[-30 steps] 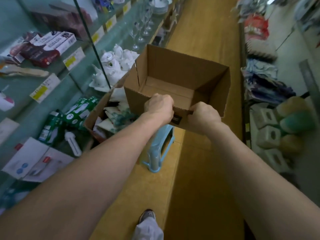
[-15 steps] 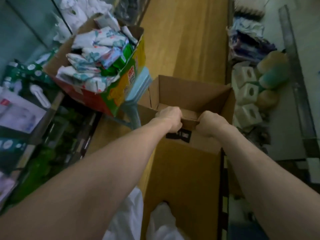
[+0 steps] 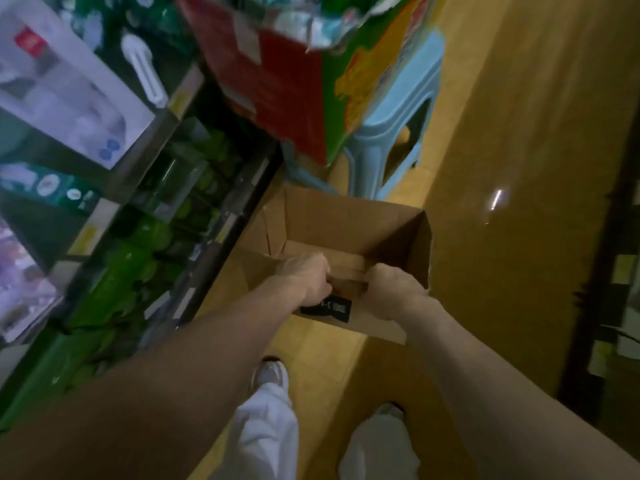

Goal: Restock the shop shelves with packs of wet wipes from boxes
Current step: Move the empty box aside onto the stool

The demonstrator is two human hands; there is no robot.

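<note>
Head view, looking steeply down: a plain brown cardboard box [image 3: 346, 216] is held low over the yellow-brown floor [image 3: 519, 140] by its near wall. Whether its base touches the floor cannot be told. The left hand [image 3: 306, 277] is curled over the near rim, with the fingers tucked inside the box. The right hand [image 3: 391, 292] is closed on the same rim just beside it. A black label [image 3: 327, 308] is seen on the outside of that wall, between and below the two hands. The box is open at the top, and its bare bottom flaps are seen.

Beyond the box a pale blue plastic stool [image 3: 394, 133] is stood on the floor, and a printed carton [image 3: 287, 84] in red, green and yellow is carried on it. At the carton's open top the packs of wet wipes [image 3: 304, 19] are seen, blurred, in white and teal wrappers.

To the left, shop shelves [image 3: 225, 226] are filled with green goods, too blurred to be named. Higher up, white product boxes [image 3: 69, 91] and a white lamp bulb [image 3: 143, 74] are laid. Below the arms, white trousers [image 3: 266, 434] and a light shoe [image 3: 272, 372] are seen. A dark shelf unit [image 3: 595, 306] is stood at the right edge.
</note>
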